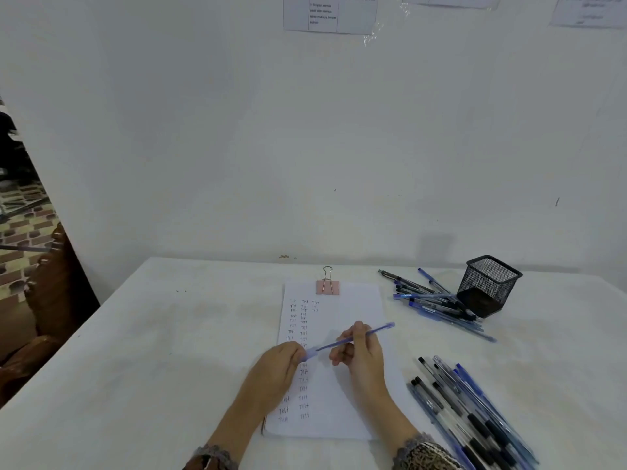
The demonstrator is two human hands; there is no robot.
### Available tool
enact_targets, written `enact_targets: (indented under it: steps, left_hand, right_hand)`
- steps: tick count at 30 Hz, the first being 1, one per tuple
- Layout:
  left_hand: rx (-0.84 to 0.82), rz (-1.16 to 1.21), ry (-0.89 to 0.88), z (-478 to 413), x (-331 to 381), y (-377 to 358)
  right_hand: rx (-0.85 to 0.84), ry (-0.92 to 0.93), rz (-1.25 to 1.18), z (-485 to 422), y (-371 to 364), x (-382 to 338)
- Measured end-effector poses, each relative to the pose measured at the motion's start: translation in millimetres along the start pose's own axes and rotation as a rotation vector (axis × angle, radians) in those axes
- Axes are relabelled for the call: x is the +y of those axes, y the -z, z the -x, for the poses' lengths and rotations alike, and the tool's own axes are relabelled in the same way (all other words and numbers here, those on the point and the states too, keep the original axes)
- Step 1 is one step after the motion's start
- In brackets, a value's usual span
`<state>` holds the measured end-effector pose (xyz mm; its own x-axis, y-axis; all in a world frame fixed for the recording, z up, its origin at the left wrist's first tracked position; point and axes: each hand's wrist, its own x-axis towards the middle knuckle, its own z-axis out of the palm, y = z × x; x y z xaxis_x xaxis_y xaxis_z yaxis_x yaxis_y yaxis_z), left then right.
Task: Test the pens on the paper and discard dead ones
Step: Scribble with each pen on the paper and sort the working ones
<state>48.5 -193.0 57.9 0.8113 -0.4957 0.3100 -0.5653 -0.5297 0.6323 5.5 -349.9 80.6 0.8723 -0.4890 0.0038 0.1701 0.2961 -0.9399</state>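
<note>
Blue plastic ballpoint pen (353, 339) hangs across our 2 hands above the white clipped sheet of paper (356, 395). Our right hand (361, 354) pinches the barrel while our left hand (281, 364) closes on the cap end, probably to pull or seat the cap. Tested words fill the sheet's left columns; loose pens (475, 415) wait just beside the right edge, more beside the black mesh cup (488, 286).

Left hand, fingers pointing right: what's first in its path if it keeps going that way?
The pen cap at its fingertips, then the right hand holding the blue pen over the paper. Heights look similar, though depth is uncertain.
</note>
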Motion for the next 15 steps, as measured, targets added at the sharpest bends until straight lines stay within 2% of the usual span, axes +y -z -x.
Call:
enact_targets:
  steps: [4, 8, 15]
  left_hand:
    - [-0.022, -0.063, -0.038, -1, -5, -3]
    - [-0.043, -0.094, -0.040, -2, -11, -5]
    - [-0.081, -0.084, -0.011, -6, -6, -4]
  right_hand:
    - [-0.127, -0.052, 0.039, -1, 3, 0]
    - [-0.299, -0.090, 0.187, 1, 2, -1]
    - [-0.438, -0.053, 0.412, 9, 1, -5]
